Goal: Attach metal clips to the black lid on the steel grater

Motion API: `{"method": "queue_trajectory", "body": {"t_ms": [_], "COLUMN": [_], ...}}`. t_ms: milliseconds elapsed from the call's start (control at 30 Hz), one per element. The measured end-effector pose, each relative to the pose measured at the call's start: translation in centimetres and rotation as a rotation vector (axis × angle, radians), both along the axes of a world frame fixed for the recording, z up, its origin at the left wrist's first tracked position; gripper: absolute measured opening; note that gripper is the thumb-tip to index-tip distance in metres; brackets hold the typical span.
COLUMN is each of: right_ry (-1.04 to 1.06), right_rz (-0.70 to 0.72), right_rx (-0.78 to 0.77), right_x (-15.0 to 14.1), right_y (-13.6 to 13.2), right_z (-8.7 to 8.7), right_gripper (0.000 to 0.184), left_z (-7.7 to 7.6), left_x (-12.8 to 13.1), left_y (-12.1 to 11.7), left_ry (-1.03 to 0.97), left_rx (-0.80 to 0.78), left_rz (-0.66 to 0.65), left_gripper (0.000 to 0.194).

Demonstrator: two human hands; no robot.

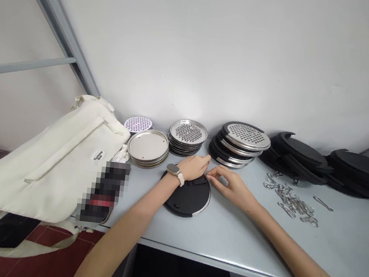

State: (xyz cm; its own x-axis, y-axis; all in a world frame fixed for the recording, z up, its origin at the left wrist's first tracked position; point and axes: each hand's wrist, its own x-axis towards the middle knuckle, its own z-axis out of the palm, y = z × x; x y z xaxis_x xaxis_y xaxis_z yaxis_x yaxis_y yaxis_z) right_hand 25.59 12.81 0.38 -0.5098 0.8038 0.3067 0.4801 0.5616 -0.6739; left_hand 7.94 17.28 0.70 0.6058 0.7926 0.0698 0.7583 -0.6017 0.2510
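Observation:
A round black disc with a metal rim [188,199] lies flat on the grey table [227,232] in front of me. My left hand [194,166], with a watch on the wrist, rests on the disc's far edge, fingers curled in a pinch. My right hand [229,183] meets it from the right at the same edge, its fingers also pinched together. What the fingertips hold is too small to make out.
Behind the disc stand stacks of plain metal plates [148,147], perforated metal discs [187,136], and black-rimmed grater discs [242,143]. Black plastic discs [299,156] pile at the right, with loose metal clips [292,199] near them. A white bag [52,159] lies left.

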Motion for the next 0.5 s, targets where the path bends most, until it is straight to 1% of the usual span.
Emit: {"method": "queue_trajectory", "body": {"t_ms": [233, 333, 500], "right_ry": [0.035, 0.058, 0.078], "right_rz": [-0.083, -0.107, -0.082], "right_rx": [-0.019, -0.019, -0.042], "right_x": [-0.2, -0.5, -1.1], "right_y": [-0.2, -0.3, -0.5], "right_z": [-0.3, -0.5, -0.8], "right_gripper": [0.025, 0.023, 0.021], "left_z": [0.0, 0.2, 0.3], "left_x": [-0.1, -0.1, -0.1], "left_y": [0.1, 0.0, -0.1], "left_ry": [-0.021, -0.014, -0.009], "left_rx": [-0.025, 0.022, 0.095], "left_rz": [0.014, 0.022, 0.075], "left_gripper": [0.023, 0.020, 0.018]}}
